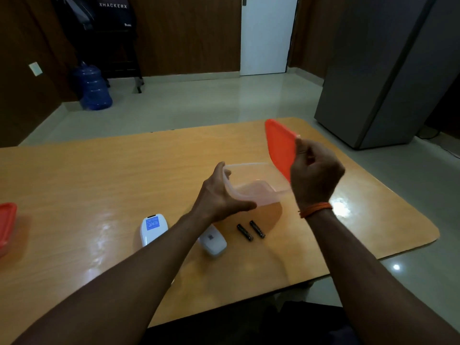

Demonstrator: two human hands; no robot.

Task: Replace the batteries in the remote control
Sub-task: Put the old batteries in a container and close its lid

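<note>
My left hand [219,195] grips the near left corner of a clear plastic box [251,180] held a little above the wooden table [99,175]. My right hand [313,173] pinches an orange lid [277,145], lifted and tilted to the right of the box. Two black batteries [251,229] lie side by side on the table under the box. A white remote control [152,229] lies face down with a blue label on it, left of my left forearm. A white battery cover [213,241] lies right of that forearm.
Another orange-lidded container [7,224] sits at the table's left edge. Beyond the table are a blue water jug [93,88], a grey cabinet [383,70] at the right and a white door [267,33].
</note>
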